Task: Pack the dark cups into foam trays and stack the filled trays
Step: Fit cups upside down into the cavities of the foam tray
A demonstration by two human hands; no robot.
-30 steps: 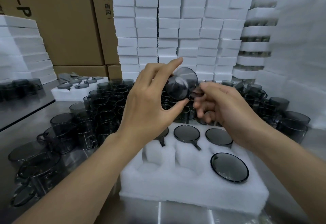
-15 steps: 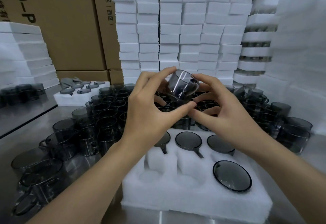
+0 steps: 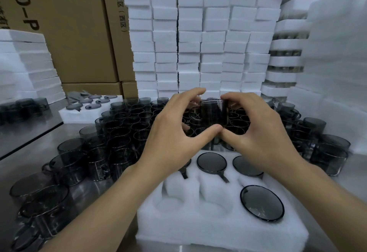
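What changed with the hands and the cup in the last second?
The cup turned from bottom facing the camera to side-on. The right hand, beside it before, now holds it together with the left hand. The foam tray and its packed cups stayed put.

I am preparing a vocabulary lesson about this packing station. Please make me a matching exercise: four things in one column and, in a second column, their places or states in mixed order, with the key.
Things
1. held cup
2. foam tray
3. cardboard boxes
4. loose cups

Places or states
A. stacked at the back left
B. partly filled, two near pockets empty
C. gripped by the left hand and the right hand
D. crowded on the metal table

Pairs: 1-C, 2-B, 3-A, 4-D
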